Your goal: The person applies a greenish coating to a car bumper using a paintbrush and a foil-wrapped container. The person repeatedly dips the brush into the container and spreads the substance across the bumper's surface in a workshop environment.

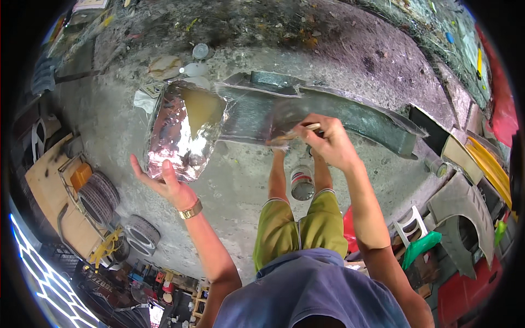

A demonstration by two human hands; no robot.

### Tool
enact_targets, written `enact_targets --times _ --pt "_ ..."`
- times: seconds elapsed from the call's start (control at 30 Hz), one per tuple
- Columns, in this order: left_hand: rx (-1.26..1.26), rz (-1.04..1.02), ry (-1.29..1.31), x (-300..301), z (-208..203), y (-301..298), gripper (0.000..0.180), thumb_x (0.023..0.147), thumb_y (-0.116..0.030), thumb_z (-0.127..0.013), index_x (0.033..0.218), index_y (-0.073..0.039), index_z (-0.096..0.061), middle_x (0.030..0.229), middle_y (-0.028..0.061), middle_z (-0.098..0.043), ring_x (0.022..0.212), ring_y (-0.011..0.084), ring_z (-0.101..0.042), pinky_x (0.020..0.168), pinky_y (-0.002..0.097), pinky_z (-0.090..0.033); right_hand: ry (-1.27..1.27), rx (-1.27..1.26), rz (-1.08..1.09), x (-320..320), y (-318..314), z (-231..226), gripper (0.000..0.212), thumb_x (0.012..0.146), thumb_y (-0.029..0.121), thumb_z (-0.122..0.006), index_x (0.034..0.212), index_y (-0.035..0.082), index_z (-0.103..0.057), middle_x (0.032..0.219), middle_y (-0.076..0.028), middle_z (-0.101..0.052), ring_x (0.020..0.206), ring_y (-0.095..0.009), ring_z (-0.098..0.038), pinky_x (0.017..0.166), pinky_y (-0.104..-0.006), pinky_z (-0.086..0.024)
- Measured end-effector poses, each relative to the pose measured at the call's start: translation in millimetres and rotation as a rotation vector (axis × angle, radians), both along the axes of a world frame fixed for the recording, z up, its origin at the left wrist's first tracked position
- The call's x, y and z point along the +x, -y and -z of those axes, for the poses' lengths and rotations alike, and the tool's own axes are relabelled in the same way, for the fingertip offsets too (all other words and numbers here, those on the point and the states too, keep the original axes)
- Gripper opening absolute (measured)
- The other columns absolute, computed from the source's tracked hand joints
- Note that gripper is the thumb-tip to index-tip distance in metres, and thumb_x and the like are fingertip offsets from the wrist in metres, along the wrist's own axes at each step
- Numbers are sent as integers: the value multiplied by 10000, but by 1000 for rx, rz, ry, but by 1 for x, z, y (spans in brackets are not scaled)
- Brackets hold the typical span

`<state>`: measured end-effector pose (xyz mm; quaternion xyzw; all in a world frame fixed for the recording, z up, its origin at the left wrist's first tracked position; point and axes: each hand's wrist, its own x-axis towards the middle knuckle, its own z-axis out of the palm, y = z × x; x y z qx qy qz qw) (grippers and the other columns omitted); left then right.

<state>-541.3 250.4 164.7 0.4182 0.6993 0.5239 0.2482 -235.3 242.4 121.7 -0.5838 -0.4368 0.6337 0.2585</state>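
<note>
A shiny foil-lined tray (178, 143) is held up by its near end in my left hand (172, 188), the thumb over the rim and the other fingers spread by its side. Yellowish liquid (202, 106) pools at the tray's far right corner. My right hand (328, 141) is closed round the wooden handle of a paintbrush (285, 138). The bristles, slightly blurred, are near the close edge of a long dark grey-green curved panel (355, 112) on the floor. The tray hides the panel's left end.
An open tin (302, 186) stands on the concrete between my feet. Beyond the tray are a white plastic bottle (194, 69) and a small round container (201, 51). Tyres (98, 198) lie at left. At right are a grey fender (459, 210) and a white stool (411, 225).
</note>
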Motion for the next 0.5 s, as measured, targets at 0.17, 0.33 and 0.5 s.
enact_targets --times 0.17,0.33,0.5 --pt "25 -31 94 -8 -2 0 770 800 -199 -661 1440 -44 -262 1427 143 -314 1265 263 -381 1050 411 -327 286 219 -214 -17 -3 35 147 844 107 -583 837 -20 -657 803 -152 -629 716 -295 -614 659 -359 -482" --pt "65 -84 135 -15 -8 -4 777 800 -191 -651 1450 -61 -245 1355 167 -388 1218 276 -428 1029 409 -353 179 223 -164 -79 -23 29 266 868 206 -619 757 -35 -602 779 -189 -590 700 -373 -576 633 -424 -448" --pt "74 -142 100 -28 -10 -4 780 795 -248 -639 1446 -59 -253 1365 170 -376 1231 282 -416 1043 414 -326 93 313 -129 -124 -45 35 295 873 242 -622 807 -43 -579 757 -220 -578 699 -409 -555 621 -439 -440"
